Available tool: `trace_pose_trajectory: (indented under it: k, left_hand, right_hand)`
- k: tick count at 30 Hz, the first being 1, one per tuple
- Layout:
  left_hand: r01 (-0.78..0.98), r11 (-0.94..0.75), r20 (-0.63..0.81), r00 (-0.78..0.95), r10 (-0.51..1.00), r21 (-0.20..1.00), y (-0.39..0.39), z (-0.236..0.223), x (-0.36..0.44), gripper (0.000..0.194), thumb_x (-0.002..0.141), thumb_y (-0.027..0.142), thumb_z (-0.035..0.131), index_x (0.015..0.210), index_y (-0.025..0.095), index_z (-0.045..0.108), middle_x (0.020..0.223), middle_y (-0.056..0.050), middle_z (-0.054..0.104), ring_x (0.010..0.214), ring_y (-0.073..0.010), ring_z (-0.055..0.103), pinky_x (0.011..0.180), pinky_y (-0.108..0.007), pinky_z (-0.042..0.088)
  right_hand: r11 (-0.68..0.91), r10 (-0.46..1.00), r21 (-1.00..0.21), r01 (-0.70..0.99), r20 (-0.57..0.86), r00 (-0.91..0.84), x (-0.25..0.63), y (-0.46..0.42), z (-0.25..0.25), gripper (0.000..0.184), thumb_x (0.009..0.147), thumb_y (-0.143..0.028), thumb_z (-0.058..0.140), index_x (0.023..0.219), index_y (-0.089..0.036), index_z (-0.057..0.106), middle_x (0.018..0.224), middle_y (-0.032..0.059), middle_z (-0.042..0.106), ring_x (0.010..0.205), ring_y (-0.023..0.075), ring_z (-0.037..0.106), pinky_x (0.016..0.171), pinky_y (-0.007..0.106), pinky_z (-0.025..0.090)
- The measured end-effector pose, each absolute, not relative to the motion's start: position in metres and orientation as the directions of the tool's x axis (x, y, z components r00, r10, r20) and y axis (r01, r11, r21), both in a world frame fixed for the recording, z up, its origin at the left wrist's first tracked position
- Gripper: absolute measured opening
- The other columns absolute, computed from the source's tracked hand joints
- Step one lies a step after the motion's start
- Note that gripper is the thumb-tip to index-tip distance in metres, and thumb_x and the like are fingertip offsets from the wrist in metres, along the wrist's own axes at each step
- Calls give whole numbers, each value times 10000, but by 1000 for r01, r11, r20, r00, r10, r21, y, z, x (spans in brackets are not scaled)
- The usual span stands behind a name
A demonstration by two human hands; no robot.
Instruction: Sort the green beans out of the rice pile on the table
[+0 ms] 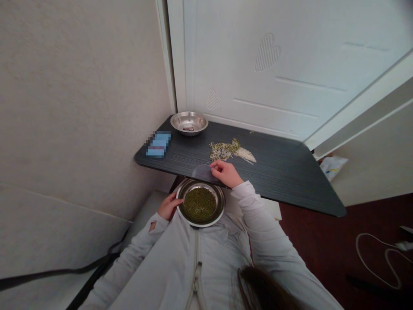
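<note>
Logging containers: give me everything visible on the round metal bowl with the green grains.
The round, silver-coloured metal bowl is wide, with a shiny inner wall and a paler outer rim. It sits roughly upright against the person's front, by the near edge of the dark wood-grain table. Small green grains cover its bottom. The left hand grips its left rim, thumb over the edge. Its underside is hidden.

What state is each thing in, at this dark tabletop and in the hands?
Lap bowl: upright, holding green grains
Left hand: gripping the lap bowl's rim
Clear sheet: pinched at its edge
Right hand: closed on the clear sheet
Far bowl: upright, label inside
Mixed grains: loosely scattered
White grains: heaped beside the mix
</note>
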State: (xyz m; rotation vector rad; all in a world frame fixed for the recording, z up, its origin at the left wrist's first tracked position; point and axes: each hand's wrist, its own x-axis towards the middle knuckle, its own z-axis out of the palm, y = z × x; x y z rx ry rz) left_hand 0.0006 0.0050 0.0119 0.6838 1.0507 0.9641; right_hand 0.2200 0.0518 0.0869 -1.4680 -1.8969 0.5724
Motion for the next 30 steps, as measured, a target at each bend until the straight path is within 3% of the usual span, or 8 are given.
trace_pose_trajectory:
  k: [13, 17, 23, 30]
  left_hand:
    - [-325, 443, -410, 170, 896, 835, 4, 11, 2, 369, 438, 210, 655, 788, 117, 587, 709, -47, 642, 731, -227, 566, 682, -335, 408]
    - [-320, 438, -402, 173, 899, 840, 4, 12, 2, 358, 442, 213, 651, 782, 118, 589, 725, -48, 643, 749, -231, 562, 682, -334, 408]
    - [-334, 446, -400, 199, 895, 831, 5, 9, 0, 416, 448, 193, 652, 850, 113, 577, 709, -41, 641, 719, -217, 571, 707, -336, 404]
    - [-349, 444, -399, 195, 896, 825, 5, 9, 1, 418, 445, 185, 650, 850, 111, 576, 697, -38, 640, 726, -216, 571, 730, -344, 397]
  right_hand:
    - [230, 969, -835, 500, 146, -202, 224, 45, 85, 184, 661, -285, 444, 780, -163, 511, 567, -32, 531, 521, 75, 462, 529, 197, 352]
    - [192, 975, -900, 392, 220, 27, 227, 50, 82, 190, 674, -299, 419, 796, -167, 482, 627, -14, 540, 563, 89, 484, 546, 209, 375]
    - [57, 850, -913, 403, 256, 460, 238, 58, 76, 281, 720, -348, 327, 889, -152, 436, 685, 33, 572, 572, 117, 499, 556, 235, 391]
    - [-37, 817, -821, 570, 304, 491, 238, 60, 75, 280, 725, -319, 322, 905, -151, 456, 720, 55, 588, 630, 143, 524, 621, 264, 385]
